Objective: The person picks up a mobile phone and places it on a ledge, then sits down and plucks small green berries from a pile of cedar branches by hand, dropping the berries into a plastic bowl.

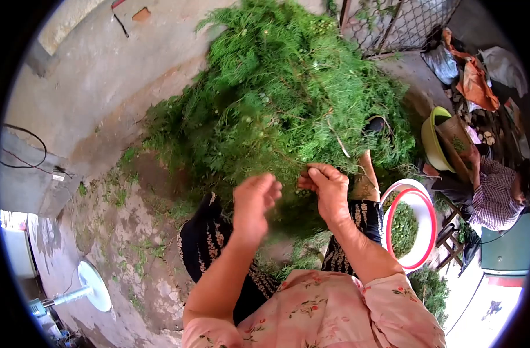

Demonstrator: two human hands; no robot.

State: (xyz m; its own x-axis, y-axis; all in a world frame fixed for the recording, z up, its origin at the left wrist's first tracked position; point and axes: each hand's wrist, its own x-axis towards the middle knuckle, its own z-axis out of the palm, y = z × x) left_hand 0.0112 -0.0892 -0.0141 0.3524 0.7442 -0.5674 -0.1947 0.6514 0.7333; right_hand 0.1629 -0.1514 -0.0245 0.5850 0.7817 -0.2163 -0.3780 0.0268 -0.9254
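Note:
A large heap of green conifer branches lies in front of my knees. My right hand has its fingers pinched round a thin green sprig at the near side of the heap. To its left, my left hand is raised over the greenery, its fingers curled and blurred by motion; whether it holds anything cannot be made out. Beside my right knee stands a white basin with a red rim, with small green pieces inside.
Another person in a checked shirt sits at the right, by a yellow-green basin. Bags lie at the upper right near a metal mesh gate. A white fan stands at the lower left.

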